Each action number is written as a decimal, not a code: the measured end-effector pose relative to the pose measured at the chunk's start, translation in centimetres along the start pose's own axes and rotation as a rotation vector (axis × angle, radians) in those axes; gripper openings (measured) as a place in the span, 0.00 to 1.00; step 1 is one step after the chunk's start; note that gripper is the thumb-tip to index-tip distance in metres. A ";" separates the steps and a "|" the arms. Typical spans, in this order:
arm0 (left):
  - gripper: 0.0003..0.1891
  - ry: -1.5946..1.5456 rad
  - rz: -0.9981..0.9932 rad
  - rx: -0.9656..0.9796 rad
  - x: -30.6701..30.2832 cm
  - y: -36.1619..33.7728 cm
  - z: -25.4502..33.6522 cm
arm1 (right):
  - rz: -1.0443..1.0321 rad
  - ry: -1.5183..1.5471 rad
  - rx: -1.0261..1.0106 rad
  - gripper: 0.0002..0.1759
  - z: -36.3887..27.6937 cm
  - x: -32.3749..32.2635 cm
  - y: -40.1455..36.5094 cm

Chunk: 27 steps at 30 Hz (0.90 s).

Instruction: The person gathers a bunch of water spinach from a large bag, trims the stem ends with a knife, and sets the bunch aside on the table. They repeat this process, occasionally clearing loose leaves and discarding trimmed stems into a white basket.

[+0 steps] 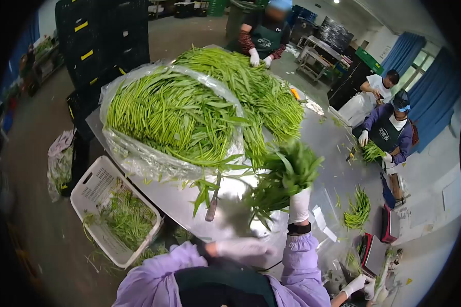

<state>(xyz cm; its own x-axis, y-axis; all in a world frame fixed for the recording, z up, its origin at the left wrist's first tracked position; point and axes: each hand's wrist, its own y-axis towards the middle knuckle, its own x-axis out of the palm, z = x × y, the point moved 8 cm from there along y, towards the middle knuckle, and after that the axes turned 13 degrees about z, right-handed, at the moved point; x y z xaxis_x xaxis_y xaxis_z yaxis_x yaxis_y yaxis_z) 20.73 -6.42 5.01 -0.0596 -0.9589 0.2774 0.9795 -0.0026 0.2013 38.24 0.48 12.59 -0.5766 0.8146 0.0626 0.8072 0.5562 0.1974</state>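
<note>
My right hand (299, 205), in a white glove, is closed around the stems of a bunch of water spinach (287, 171), raised over the metal table (192, 217). My left hand (245, 248), also gloved in white, is low in front of my apron and smeared by motion; its fingers do not show clearly. Ahead lies a big heap of water spinach (174, 115), partly inside a clear plastic bag (151, 166). A knife (212, 209) with a brown handle rests near the table's front edge, loose leaves beside it.
A white basket (79, 197) with green scraps stands lower left of the table. Black crates (105, 41) are stacked behind it. Co-workers stand at the far side and right. Another bunch (357, 210) and paper strips (322, 222) lie on the right.
</note>
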 end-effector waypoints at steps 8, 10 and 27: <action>0.45 -0.931 0.463 -0.081 -3.6 4.1 -3.3 | 0.135 -0.642 -0.302 0.21 -3.1 -1.5 -9.5; 0.39 -1.077 0.535 -0.006 -3.8 3.7 -1.9 | 0.174 -0.760 -0.306 0.20 -3.0 -1.8 -11.8; 0.19 -0.591 0.922 -0.314 -12.3 -6.4 5.0 | -0.663 -0.562 -0.334 0.25 4.1 3.2 -15.1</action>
<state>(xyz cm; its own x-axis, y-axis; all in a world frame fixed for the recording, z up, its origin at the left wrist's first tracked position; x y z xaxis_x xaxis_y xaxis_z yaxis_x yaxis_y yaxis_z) 14.29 6.77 4.99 0.7086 -0.3485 0.6136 0.6967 0.4838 -0.5297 24.76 -4.64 5.84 -0.6906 0.3560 -0.6296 0.2063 0.9313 0.3003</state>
